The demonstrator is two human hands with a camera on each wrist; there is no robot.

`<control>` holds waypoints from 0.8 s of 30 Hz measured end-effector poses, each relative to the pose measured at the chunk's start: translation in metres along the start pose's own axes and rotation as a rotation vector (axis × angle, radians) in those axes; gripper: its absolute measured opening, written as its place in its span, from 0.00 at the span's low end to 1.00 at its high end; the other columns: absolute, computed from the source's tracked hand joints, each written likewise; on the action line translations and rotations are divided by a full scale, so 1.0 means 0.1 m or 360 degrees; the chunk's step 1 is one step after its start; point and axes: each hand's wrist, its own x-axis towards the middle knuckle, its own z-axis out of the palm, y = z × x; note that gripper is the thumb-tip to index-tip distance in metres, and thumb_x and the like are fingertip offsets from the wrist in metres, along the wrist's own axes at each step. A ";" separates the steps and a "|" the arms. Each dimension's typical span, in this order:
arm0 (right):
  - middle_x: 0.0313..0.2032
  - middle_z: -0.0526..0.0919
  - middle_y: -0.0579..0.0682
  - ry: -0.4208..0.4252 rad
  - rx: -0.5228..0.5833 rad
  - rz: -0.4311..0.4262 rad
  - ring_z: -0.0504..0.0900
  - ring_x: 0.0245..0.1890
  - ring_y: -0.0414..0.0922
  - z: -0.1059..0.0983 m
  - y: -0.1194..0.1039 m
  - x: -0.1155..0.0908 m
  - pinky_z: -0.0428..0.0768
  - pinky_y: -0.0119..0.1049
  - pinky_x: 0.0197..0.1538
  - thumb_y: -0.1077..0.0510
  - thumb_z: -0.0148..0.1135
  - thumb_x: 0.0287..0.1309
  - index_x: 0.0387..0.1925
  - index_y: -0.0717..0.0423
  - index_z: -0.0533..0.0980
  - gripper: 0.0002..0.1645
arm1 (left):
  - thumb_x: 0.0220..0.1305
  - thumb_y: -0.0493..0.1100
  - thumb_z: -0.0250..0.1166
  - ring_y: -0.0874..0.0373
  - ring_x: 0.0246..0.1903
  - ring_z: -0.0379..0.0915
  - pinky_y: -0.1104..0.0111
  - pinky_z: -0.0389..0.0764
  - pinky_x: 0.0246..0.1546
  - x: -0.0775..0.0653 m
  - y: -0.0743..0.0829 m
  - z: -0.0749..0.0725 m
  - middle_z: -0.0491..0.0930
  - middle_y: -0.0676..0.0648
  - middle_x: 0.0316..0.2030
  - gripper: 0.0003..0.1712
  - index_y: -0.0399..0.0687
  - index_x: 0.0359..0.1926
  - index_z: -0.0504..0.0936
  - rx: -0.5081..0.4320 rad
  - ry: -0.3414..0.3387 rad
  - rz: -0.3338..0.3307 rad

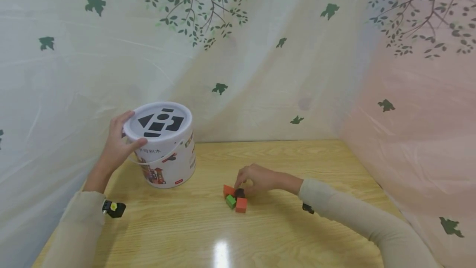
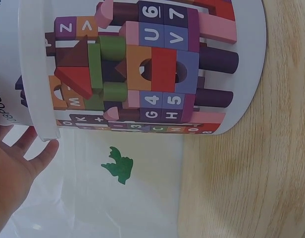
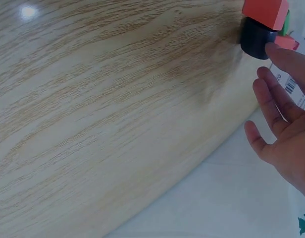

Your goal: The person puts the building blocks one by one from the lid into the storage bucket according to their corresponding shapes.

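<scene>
A white lidded bucket with printed pictures of toy blocks stands at the left; its lid has dark shaped cutouts. My left hand holds the lid's rim, thumb over the front edge and fingers round the left side. In the left wrist view, the fingertips are at the white rim. My right hand reaches down to a small block group and pinches a black cylinder block. Beside the cylinder lie a red cube, a green block and an orange-red block.
The blocks lie on a light wood-grain table. Behind it hangs a pale curtain printed with branches and green birds. A thin handle hangs across the bucket's front.
</scene>
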 end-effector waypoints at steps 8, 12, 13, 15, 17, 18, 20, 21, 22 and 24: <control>0.49 0.86 0.44 -0.0030 -0.0219 -0.0015 0.80 0.54 0.41 0.04 -0.01 -0.01 0.74 0.49 0.61 0.63 0.71 0.57 0.50 0.46 0.87 0.19 | 0.61 0.46 0.72 0.31 0.72 0.49 0.28 0.58 0.68 0.00 0.00 0.00 0.46 0.34 0.77 0.55 0.50 0.81 0.49 -0.0004 0.0008 0.0005; 0.49 0.86 0.45 -0.0010 -0.0283 -0.0024 0.80 0.54 0.43 0.05 -0.01 -0.02 0.74 0.51 0.61 0.62 0.73 0.56 0.49 0.46 0.87 0.18 | 0.61 0.46 0.72 0.31 0.72 0.49 0.28 0.58 0.69 0.01 0.00 0.00 0.46 0.34 0.77 0.55 0.50 0.81 0.49 -0.0011 0.0007 0.0002; 0.48 0.86 0.45 -0.0001 -0.0310 -0.0026 0.80 0.53 0.43 0.05 -0.01 -0.02 0.74 0.51 0.61 0.61 0.73 0.55 0.49 0.46 0.87 0.18 | 0.61 0.46 0.72 0.31 0.72 0.49 0.28 0.57 0.69 0.01 0.00 0.00 0.46 0.34 0.77 0.55 0.50 0.81 0.49 -0.0014 0.0005 0.0001; 0.47 0.86 0.46 0.0025 -0.0352 -0.0031 0.80 0.52 0.43 0.05 0.00 -0.03 0.75 0.51 0.59 0.60 0.74 0.54 0.47 0.46 0.87 0.17 | 0.61 0.46 0.72 0.32 0.72 0.49 0.28 0.57 0.69 0.01 0.00 0.00 0.46 0.35 0.77 0.55 0.50 0.81 0.49 -0.0016 0.0004 0.0001; 0.46 0.86 0.45 0.0052 -0.0390 -0.0033 0.80 0.51 0.43 0.05 0.01 -0.04 0.75 0.50 0.58 0.58 0.75 0.53 0.46 0.47 0.88 0.16 | 0.61 0.46 0.72 0.32 0.72 0.49 0.28 0.58 0.69 0.01 0.00 0.00 0.46 0.35 0.77 0.55 0.50 0.81 0.49 -0.0016 0.0005 0.0003; 0.46 0.86 0.45 0.0062 -0.0402 -0.0030 0.80 0.50 0.43 0.05 0.01 -0.05 0.75 0.50 0.57 0.57 0.76 0.53 0.45 0.47 0.88 0.15 | 0.61 0.46 0.72 0.32 0.72 0.49 0.28 0.57 0.69 0.01 0.00 0.00 0.46 0.35 0.77 0.55 0.50 0.81 0.49 -0.0017 0.0005 0.0005; 0.45 0.86 0.45 0.0072 -0.0408 -0.0024 0.80 0.50 0.43 0.04 0.01 -0.05 0.74 0.50 0.57 0.56 0.76 0.52 0.45 0.47 0.88 0.16 | 0.61 0.46 0.72 0.32 0.72 0.49 0.28 0.57 0.69 0.01 0.00 0.00 0.46 0.35 0.77 0.55 0.50 0.81 0.49 -0.0014 0.0005 0.0009; 0.45 0.86 0.45 0.0071 -0.0407 -0.0019 0.80 0.50 0.43 0.04 0.02 -0.05 0.74 0.50 0.57 0.56 0.77 0.52 0.45 0.47 0.88 0.16 | 0.61 0.46 0.72 0.31 0.72 0.49 0.28 0.57 0.69 0.00 0.00 0.00 0.46 0.35 0.77 0.55 0.50 0.81 0.49 -0.0012 0.0005 0.0009; 0.45 0.86 0.45 0.0071 -0.0405 -0.0019 0.80 0.50 0.43 0.04 0.02 -0.05 0.74 0.49 0.57 0.56 0.77 0.52 0.45 0.47 0.88 0.16 | 0.61 0.46 0.72 0.31 0.72 0.49 0.28 0.57 0.69 0.00 0.00 0.00 0.46 0.34 0.77 0.55 0.50 0.81 0.49 -0.0011 0.0004 0.0009; 0.46 0.86 0.44 0.0063 -0.0402 -0.0014 0.80 0.51 0.43 0.05 0.01 -0.05 0.73 0.47 0.57 0.55 0.78 0.52 0.45 0.47 0.87 0.17 | 0.61 0.46 0.72 0.31 0.72 0.50 0.28 0.57 0.69 0.00 0.00 0.00 0.46 0.34 0.77 0.56 0.49 0.81 0.49 -0.0009 0.0001 0.0008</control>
